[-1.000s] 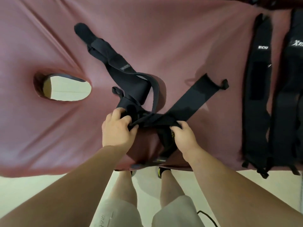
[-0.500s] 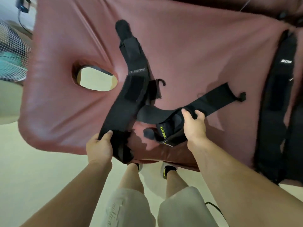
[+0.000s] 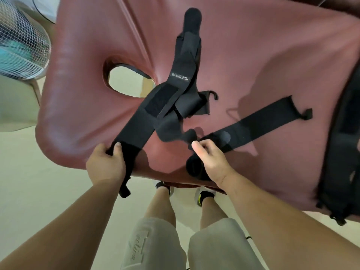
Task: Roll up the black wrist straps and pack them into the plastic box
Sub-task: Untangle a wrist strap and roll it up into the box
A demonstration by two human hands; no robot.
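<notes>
Barely started I reckon: left hand (image 3: 105,164) grips a long black fabric strap (image 3: 136,133), right hand (image 3: 212,162) clutches a second black strap (image 3: 259,121), none boxed.

A second ago my two hands were bunched together where the straps crossed; since then my left hand (image 3: 105,164) has drawn the BOKEERSI strap (image 3: 136,131) out to the left, and it now grips that strap's near end, whose tip hangs over the edge of the table (image 3: 253,55). My right hand (image 3: 210,162) has slid back along the second strap (image 3: 263,123) toward me and holds its bunched near end, the yellow lettering no longer showing. My head has turned left, bringing a fan (image 3: 21,45) into view.
</notes>
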